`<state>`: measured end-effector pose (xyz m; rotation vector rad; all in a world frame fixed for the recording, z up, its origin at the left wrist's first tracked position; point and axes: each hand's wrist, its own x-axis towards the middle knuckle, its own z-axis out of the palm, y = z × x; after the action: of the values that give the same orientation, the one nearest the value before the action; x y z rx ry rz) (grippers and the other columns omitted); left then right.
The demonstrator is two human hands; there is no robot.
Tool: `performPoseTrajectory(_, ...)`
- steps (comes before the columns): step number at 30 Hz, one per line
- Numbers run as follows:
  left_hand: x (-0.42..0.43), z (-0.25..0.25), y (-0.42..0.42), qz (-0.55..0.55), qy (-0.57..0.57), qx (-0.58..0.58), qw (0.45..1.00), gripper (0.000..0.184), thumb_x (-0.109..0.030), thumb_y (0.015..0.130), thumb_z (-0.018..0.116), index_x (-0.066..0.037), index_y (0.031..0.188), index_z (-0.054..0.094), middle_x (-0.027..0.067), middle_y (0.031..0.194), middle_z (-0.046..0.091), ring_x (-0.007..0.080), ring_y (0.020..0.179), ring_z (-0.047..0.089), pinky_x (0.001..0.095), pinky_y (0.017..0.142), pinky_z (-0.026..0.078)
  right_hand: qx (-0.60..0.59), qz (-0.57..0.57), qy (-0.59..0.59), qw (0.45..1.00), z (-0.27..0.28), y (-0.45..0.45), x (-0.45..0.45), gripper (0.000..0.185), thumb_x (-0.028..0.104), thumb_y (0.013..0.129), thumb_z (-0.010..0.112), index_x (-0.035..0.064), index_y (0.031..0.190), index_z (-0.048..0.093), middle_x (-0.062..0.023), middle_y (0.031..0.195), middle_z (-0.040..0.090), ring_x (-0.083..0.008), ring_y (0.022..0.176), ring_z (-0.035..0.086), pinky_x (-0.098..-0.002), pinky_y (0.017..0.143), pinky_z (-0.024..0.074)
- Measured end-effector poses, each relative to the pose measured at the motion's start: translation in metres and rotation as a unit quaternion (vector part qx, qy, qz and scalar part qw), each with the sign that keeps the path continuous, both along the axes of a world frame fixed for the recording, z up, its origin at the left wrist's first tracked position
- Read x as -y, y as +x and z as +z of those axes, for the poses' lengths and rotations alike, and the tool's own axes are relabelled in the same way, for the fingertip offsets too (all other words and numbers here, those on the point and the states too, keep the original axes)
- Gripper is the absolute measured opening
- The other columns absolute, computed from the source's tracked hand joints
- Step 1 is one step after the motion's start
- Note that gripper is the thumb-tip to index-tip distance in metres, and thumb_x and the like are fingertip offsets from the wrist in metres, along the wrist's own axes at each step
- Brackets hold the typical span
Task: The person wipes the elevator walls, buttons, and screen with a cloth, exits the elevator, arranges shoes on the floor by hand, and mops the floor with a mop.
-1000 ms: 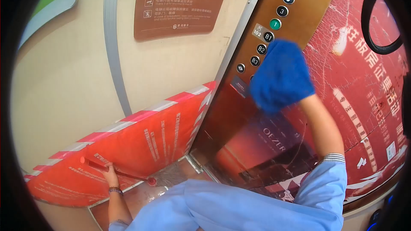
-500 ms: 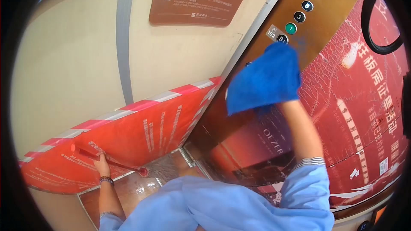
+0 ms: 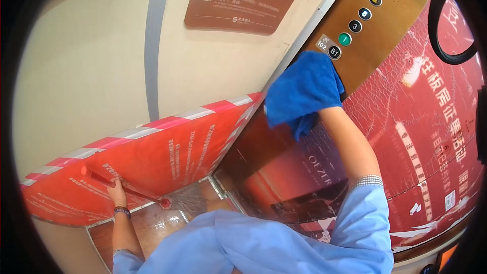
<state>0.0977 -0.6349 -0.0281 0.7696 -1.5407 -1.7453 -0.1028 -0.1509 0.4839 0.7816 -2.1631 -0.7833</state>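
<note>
Head view, cloth [image 3: 304,91] blocking panel [image 3: 378,40], mop [image 3: 188,199], notice [image 3: 246,2]

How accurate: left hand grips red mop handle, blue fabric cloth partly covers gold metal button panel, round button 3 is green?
Not quite: head view shows round button 1 is green; round button 3 is black. Rest holds: left hand on red mop handle, blue fabric cloth over part of gold metal button panel.

My cloth [image 3: 303,90] is bright blue, and my grey mop [image 3: 188,199] has a red handle [image 3: 96,175]. My shirt [image 3: 238,243] is light blue with tiny dark and white checks on the cuff [image 3: 373,180]. The button panel [image 3: 380,33] is gold, with black buttons [image 3: 355,26] and one green one [image 3: 345,39], and the red board [image 3: 144,165] has a pink-and-white striped edge [image 3: 195,114].
</note>
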Motion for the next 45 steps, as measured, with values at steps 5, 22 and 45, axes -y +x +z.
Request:
performPoseTrajectory(5, 0.006, -0.015, 0.002, 0.005, -0.037, 0.016, 0.999, 0.014, -0.010, 0.090, 0.054, -0.001, 0.080, 0.059, 0.0041, 0.075, 0.059, 0.0134, 0.067, 0.055, 0.0287, 0.064, 0.044, 0.083, -0.050, -0.019, 0.995, -0.062, 0.003, -0.016, 0.022, 0.027, 0.073, 0.063, 0.0066, 0.066, 0.066, -0.0180, 0.074, 0.063, -0.0347, 0.075, 0.061, -0.0432, 0.066, 0.0450)
performPoseTrajectory(22, 0.000, -0.013, -0.003, 0.034, -0.024, 0.006, 0.999, 0.019, -0.014, 0.091, 0.056, -0.002, 0.077, 0.059, 0.0015, 0.069, 0.057, 0.0131, 0.065, 0.053, 0.0296, 0.064, 0.044, 0.098, -0.064, -0.104, 0.988, -0.057, 0.015, -0.034, 0.011, 0.019, 0.067, 0.063, 0.0080, 0.068, 0.066, -0.0167, 0.076, 0.065, -0.0336, 0.078, 0.064, -0.0391, 0.068, 0.0476)
performPoseTrajectory(45, -0.008, -0.002, -0.005, 0.065, -0.060, 0.021, 0.996, 0.018, -0.013, 0.091, 0.055, -0.003, 0.077, 0.059, 0.0004, 0.070, 0.056, 0.0115, 0.063, 0.050, 0.0274, 0.060, 0.041, 0.026, -0.064, 0.012, 0.998, -0.015, 0.000, -0.008, 0.020, 0.025, 0.073, 0.064, 0.0059, 0.070, 0.066, -0.0171, 0.070, 0.064, -0.0329, 0.070, 0.064, -0.0409, 0.063, 0.0481)
